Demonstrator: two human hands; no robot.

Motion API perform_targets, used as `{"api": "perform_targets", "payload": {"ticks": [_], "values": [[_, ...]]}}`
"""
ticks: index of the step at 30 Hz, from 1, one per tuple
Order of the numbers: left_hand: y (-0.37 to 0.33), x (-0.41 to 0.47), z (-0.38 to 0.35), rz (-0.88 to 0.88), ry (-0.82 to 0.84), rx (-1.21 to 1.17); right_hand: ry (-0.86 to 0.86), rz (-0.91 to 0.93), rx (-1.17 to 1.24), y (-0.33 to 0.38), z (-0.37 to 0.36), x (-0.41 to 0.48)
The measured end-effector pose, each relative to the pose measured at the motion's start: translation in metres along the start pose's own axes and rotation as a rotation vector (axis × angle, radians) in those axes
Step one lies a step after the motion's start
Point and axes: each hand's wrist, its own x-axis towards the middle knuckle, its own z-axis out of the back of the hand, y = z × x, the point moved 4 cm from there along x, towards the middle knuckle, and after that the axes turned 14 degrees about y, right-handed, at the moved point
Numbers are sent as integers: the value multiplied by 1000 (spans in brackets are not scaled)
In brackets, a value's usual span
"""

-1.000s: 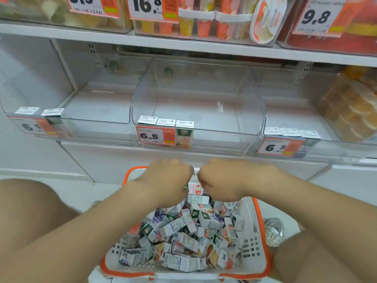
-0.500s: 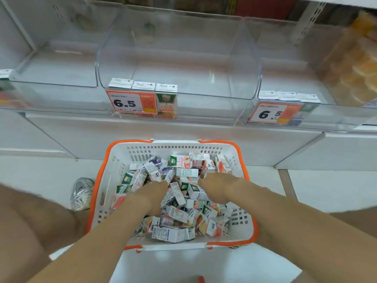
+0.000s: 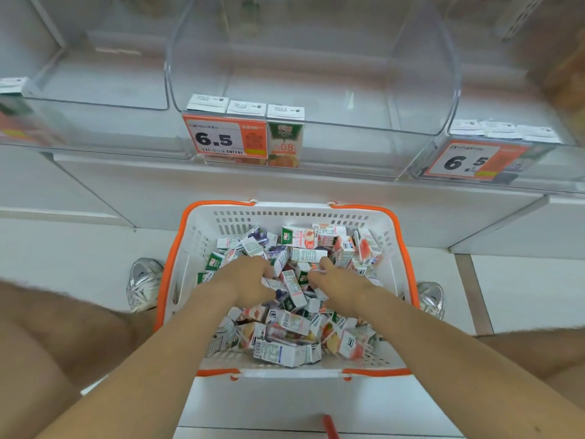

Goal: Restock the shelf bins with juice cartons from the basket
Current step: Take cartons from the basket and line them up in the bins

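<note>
Both stay sunk at the middle of the basket [image 3: 172,280] as half a second ago: left hand [image 3: 245,285] and right hand [image 3: 340,282], fingers [image 3: 326,264] curled down into the juice cartons [image 3: 299,237] heaped around them; any pinch is hidden.

Retail shop, grocery aisle. Clear plastic shelf bins [image 3: 421,74] sit in a row on white shelving, fronted with orange price tags [image 3: 226,139] reading 6.5 with a barcode, one beside a juice picture card [image 3: 285,144]. An orange-rimmed shopping basket [image 3: 177,248] full of small juice cartons [image 3: 285,324] stands on the pale tiled floor [image 3: 79,264] below the shelf.
</note>
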Motion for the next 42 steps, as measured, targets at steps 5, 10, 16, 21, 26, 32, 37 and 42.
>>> {"api": "perform_targets", "payload": {"ticks": [5,10,16,21,26,32,37,42], "values": [[0,-19,15,-57,-14,-272,-74,31,-197,7,3,-7],[-1,-34,21,-89,-38,-306,-60,56,-251,13,3,-18],[-17,-60,40,-125,-139,-239,-162,69,42,0,40,-54],[-49,-93,64,-246,-226,-263,-354,138,320,9,109,-115],[-74,-124,82,-369,-324,-354,-584,144,321,19,154,-173],[-96,-139,82,-324,-455,-515,-557,186,409,19,165,-214],[-115,-147,85,-359,-640,-636,-526,195,354,17,162,-225],[-129,-148,78,-348,-310,-812,-533,89,310,11,151,-215]]}}
